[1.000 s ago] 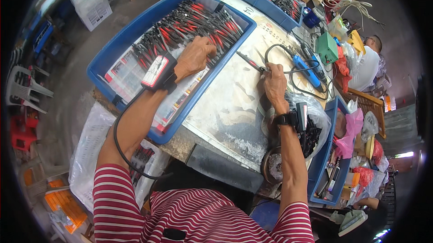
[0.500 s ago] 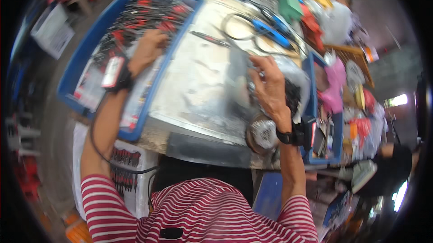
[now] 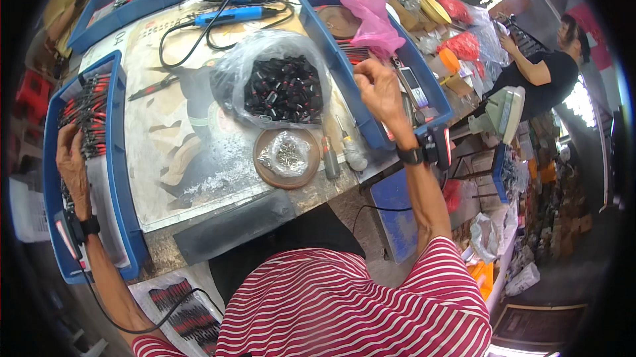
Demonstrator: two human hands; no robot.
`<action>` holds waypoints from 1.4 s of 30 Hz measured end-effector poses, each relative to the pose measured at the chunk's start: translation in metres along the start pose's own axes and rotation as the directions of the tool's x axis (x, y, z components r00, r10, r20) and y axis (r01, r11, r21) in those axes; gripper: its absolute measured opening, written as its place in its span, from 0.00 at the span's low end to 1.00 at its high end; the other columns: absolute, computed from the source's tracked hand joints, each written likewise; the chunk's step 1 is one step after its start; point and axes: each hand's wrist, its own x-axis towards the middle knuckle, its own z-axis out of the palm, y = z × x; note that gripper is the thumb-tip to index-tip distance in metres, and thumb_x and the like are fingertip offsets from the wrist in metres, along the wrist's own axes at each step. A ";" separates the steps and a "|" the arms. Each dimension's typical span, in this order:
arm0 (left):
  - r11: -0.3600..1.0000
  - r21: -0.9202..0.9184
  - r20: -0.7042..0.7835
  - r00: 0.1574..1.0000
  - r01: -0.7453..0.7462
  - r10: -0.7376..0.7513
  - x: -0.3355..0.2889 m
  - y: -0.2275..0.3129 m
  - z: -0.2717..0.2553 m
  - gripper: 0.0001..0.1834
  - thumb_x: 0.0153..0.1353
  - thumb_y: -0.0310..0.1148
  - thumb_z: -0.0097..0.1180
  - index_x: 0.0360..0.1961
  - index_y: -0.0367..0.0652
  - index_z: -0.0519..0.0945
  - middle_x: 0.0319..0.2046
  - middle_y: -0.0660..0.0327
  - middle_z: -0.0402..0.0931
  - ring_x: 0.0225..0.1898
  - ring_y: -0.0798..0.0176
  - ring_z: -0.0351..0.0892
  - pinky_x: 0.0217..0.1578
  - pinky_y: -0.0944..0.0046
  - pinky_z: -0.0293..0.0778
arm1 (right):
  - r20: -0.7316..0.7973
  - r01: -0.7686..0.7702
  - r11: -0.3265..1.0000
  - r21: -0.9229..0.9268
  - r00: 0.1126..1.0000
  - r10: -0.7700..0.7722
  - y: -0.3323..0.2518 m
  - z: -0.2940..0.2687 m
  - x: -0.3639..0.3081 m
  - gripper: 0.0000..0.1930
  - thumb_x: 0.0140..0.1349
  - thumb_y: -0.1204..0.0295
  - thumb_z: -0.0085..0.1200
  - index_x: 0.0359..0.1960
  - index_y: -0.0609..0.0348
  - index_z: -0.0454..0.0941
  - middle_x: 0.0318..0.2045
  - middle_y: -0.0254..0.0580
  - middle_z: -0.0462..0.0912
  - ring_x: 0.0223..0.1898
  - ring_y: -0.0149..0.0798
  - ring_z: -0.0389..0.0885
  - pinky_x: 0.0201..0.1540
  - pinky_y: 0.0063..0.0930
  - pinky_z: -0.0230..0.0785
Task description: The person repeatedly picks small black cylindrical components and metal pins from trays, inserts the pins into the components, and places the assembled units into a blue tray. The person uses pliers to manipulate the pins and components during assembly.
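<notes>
My left hand (image 3: 73, 168) is inside the long blue tray (image 3: 118, 178) at the left, fingers bent and a little apart over slim black-and-red tools (image 3: 96, 115). Whether it touches one I cannot tell. My right hand (image 3: 383, 95) is above the near side of the right blue bin (image 3: 358, 108), with thumb and fingertips pinched together. Anything between them is too small to make out. Between my hands stand a clear plastic bag (image 3: 228, 85) full of small black parts (image 3: 281, 88) and a round brown dish (image 3: 265, 175) with small metal pieces (image 3: 288, 155) in clear plastic.
A dark pointed tool (image 3: 152, 88) lies on the worn white tabletop (image 3: 152, 198). Blue powered drivers (image 3: 238, 15) with black cords lie behind the bag. A screwdriver (image 3: 330, 158) is beside the dish. Pink plastic (image 3: 371, 15) drapes over the right bin. A person in black (image 3: 553, 78) is at the far right.
My view has swung to the right. My right hand has moved right, from over the tabletop to the right bin. My left hand stays in the left tray, nearer its close end.
</notes>
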 end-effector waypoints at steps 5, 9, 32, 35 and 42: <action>0.992 -0.125 -0.069 0.997 0.033 -0.042 0.006 0.030 -0.011 0.13 0.65 0.30 0.51 0.48 0.37 0.76 0.37 0.66 0.74 0.38 0.74 0.72 0.40 0.77 0.69 | 0.193 -0.082 0.941 -0.328 0.969 0.152 0.067 -0.011 0.017 0.10 0.48 0.70 0.50 0.28 0.63 0.79 0.27 0.54 0.81 0.32 0.51 0.80 0.36 0.39 0.70; 0.970 -0.216 0.043 0.993 0.115 -0.108 -0.006 0.068 -0.010 0.14 0.66 0.32 0.50 0.50 0.40 0.75 0.37 0.67 0.74 0.36 0.76 0.72 0.39 0.78 0.68 | 0.428 -0.066 0.880 -0.471 0.855 0.293 0.084 -0.015 0.008 0.11 0.49 0.70 0.51 0.31 0.62 0.80 0.31 0.56 0.81 0.35 0.54 0.80 0.38 0.41 0.70; 0.647 -0.570 0.563 0.814 0.507 -0.142 -0.096 0.224 0.041 0.11 0.54 0.27 0.61 0.37 0.35 0.76 0.29 0.60 0.78 0.28 0.71 0.74 0.30 0.74 0.69 | 0.516 -0.124 0.817 -0.563 0.720 0.464 0.070 -0.012 -0.003 0.19 0.51 0.63 0.52 0.37 0.68 0.78 0.41 0.64 0.78 0.44 0.59 0.79 0.44 0.46 0.71; 0.574 -0.589 0.583 0.791 0.569 -0.186 -0.102 0.231 0.041 0.10 0.53 0.26 0.59 0.36 0.36 0.74 0.28 0.59 0.77 0.27 0.70 0.74 0.29 0.73 0.69 | 0.371 -0.194 0.797 -0.572 0.805 0.462 0.072 -0.013 -0.002 0.23 0.50 0.56 0.53 0.31 0.69 0.77 0.35 0.65 0.79 0.39 0.61 0.79 0.42 0.45 0.70; 0.393 -0.607 0.663 0.713 0.691 -0.229 -0.112 0.248 0.046 0.08 0.59 0.25 0.53 0.39 0.35 0.71 0.27 0.55 0.77 0.25 0.68 0.73 0.28 0.72 0.70 | 0.144 -0.206 0.966 -0.157 0.963 0.228 0.038 -0.037 0.001 0.14 0.49 0.66 0.48 0.21 0.69 0.72 0.20 0.59 0.76 0.24 0.52 0.76 0.30 0.41 0.67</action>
